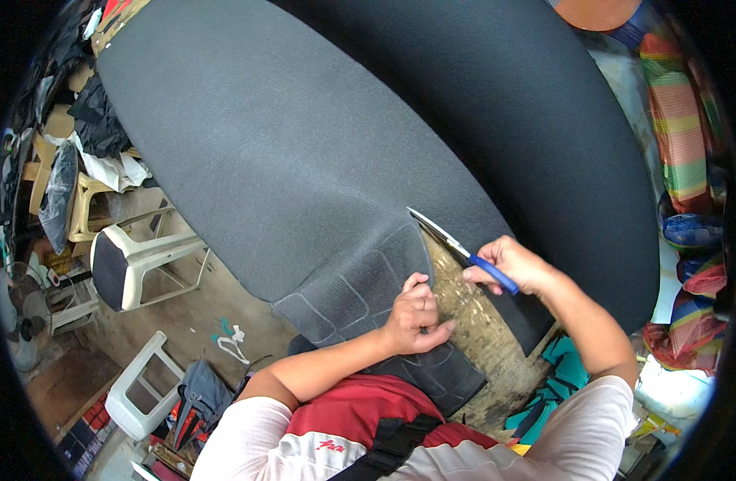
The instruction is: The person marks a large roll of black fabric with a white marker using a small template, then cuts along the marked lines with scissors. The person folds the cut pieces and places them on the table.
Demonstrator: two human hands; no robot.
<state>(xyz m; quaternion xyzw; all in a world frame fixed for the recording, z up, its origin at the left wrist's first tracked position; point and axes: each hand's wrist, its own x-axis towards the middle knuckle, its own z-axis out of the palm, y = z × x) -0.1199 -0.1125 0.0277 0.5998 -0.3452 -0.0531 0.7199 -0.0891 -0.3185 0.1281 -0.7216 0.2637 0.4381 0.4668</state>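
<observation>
Dark grey fabric [248,144] is spread over a worn wooden table [470,309], with chalk-like outlines [353,290] drawn on its near part. My right hand [510,264] grips scissors [496,273] with blue handles. Their blades point up and left, with the tips at the fabric where a cut edge begins. Bare wood shows beside that edge. Closer to me, my left hand [416,319] is closed at the marked flap's cut edge, its fingers curled on the fabric and its thumb sticking out to the right.
A thick black roll of material [544,128] lies along the table's right side. Pale plastic stools [143,385] stand on the floor at left, one with a dark seat [110,268]. Colourful striped bundles [676,120] are stacked at far right, and teal scraps [556,377] lie near my right elbow.
</observation>
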